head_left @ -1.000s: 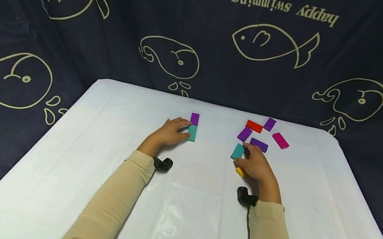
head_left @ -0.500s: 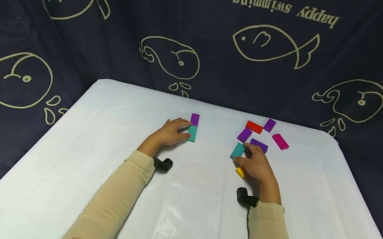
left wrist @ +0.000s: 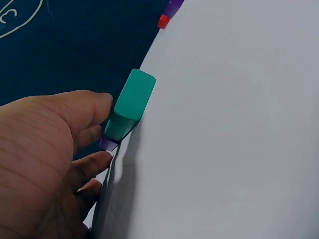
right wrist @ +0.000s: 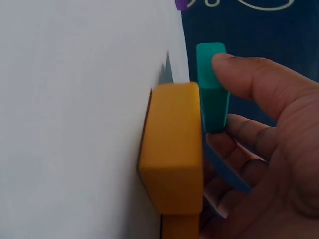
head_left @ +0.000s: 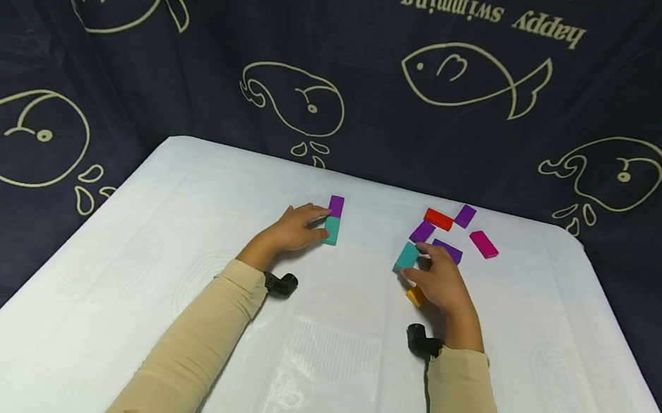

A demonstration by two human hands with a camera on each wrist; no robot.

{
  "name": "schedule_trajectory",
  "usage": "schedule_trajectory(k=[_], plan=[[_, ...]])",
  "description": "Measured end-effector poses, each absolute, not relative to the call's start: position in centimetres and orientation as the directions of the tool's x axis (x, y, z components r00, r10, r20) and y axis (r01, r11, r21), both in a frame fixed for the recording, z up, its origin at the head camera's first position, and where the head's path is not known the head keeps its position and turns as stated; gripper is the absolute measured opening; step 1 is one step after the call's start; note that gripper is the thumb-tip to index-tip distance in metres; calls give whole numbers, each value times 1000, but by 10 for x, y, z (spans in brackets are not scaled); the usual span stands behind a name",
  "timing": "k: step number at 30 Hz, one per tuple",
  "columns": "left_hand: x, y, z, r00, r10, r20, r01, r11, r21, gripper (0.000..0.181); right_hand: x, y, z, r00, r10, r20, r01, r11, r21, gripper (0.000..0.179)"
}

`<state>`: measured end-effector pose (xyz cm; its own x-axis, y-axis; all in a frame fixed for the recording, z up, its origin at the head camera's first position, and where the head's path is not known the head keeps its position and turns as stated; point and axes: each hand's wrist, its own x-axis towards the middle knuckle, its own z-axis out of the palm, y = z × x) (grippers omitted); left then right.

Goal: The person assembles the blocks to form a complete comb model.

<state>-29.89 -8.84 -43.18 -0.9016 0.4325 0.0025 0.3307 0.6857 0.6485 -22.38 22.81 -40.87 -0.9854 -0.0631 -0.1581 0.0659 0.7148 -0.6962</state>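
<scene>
My left hand (head_left: 297, 227) lies along the left side of a teal block (head_left: 331, 231), thumb and fingers beside it rather than round it. Whether the fingertips touch it is hard to tell. A purple block (head_left: 336, 206) adjoins that teal block at its far end. My right hand (head_left: 443, 279) pinches a second teal block (head_left: 407, 258) between thumb and fingers, seen as a teal block (right wrist: 213, 87) in the right wrist view, where it appears raised off the table. Close under the right hand is an orange block (head_left: 415, 296), partly hidden by the hand.
Beyond the right hand lie a red block (head_left: 439, 219), a magenta block (head_left: 484, 244) and several purple blocks, one a purple block (head_left: 422, 231) near the held teal one. A dark printed cloth (head_left: 355, 46) hangs behind the white table (head_left: 314, 404).
My right hand has shifted slightly left and away from me, carrying the teal block with it. My left hand and the two blocks beside it have stayed put.
</scene>
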Motion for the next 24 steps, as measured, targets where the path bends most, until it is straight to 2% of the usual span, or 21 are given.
schedule_trajectory(k=[16, 24], plan=[[-298, -89, -431, -903, 429, 30, 344, 680, 648, 50, -224, 188, -403, -984, -177, -19, -110, 687, -718, 62], [-299, -88, -432, -904, 426, 42, 349, 674, 651, 48, -226, 164, -402, -980, -194, -40, -106, 683, -723, 63]])
